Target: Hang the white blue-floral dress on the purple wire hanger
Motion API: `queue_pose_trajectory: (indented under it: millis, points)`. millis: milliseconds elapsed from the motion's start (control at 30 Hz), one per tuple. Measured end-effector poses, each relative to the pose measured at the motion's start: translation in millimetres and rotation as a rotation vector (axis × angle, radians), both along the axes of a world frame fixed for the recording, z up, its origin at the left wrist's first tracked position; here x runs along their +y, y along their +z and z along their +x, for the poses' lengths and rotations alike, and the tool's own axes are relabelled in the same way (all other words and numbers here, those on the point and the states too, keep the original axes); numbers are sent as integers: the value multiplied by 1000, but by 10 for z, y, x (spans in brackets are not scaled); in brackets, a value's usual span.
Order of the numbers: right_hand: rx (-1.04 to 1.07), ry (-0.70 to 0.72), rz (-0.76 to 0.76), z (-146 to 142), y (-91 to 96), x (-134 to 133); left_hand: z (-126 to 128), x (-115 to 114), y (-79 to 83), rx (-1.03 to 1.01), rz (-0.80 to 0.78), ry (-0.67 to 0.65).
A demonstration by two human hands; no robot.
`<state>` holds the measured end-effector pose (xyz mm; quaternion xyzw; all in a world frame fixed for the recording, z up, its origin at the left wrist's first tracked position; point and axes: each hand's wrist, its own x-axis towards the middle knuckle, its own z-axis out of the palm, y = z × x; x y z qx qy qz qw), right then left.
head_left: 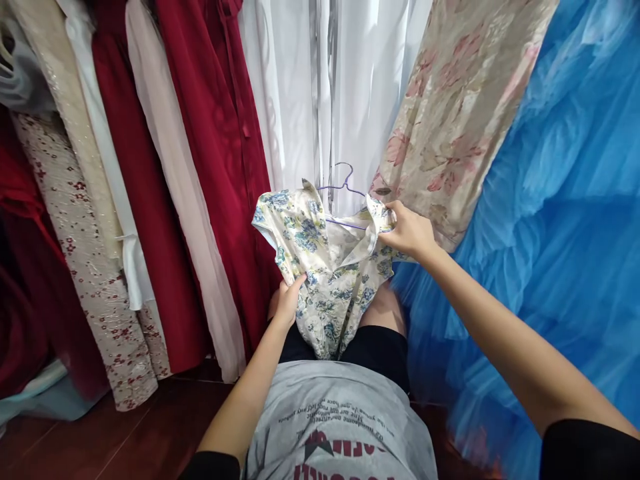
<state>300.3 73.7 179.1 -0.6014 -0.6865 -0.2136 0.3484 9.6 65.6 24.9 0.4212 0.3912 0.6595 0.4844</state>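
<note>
We are in a room with a dark red tiled floor (pixel 145 427), where clothes hang on both sides and in front. Nearest to us are the grey shirt (pixel 280 453) and the black shorts (pixel 377 347) of the person. Over the lap, in front of the body, is the floral garment (pixel 325 280), its collar pointing away. The left grip (pixel 287 300) is closed on its side edge, with the thumb lying on the front. The right grip (pixel 411 230) pinches the garment at the shoulder, close to the collar. In the neck opening we see the purple hanger (pixel 345 184), its hook free and upward. We judge that the step in hand is to settle the shoulder on the hanger; whether its end is inside there, we cannot tell, because the hand covers it. In our opinion, the next move calls for a steady left hold and a gentle pull of the right shoulder. Farther are the white cloth (pixel 295 100), the red cloth (pixel 210 133) and the blue dress (pixel 560 267).
</note>
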Motion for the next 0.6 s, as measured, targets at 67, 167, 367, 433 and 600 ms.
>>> queue_pose_trajectory:
  millis: [67, 167, 367, 433, 600]
  points:
    - [-13, 1, -20, -64, 47, -20, 0, 27, -118, -8, 62, 19]
    - [-45, 64, -12, -196, 96, -65, -16, 67, -256, 18, 77, 66]
    - [-96, 182, 3, -255, -118, -175, 31, 37, -638, 58, -3, 307]
    - [-90, 133, 100, -228, -250, -182, 117, -40, -792, 71, -3, 296]
    - [289, 187, 346, -478, -837, -293, 364, -294, -1034, 69, 9, 154]
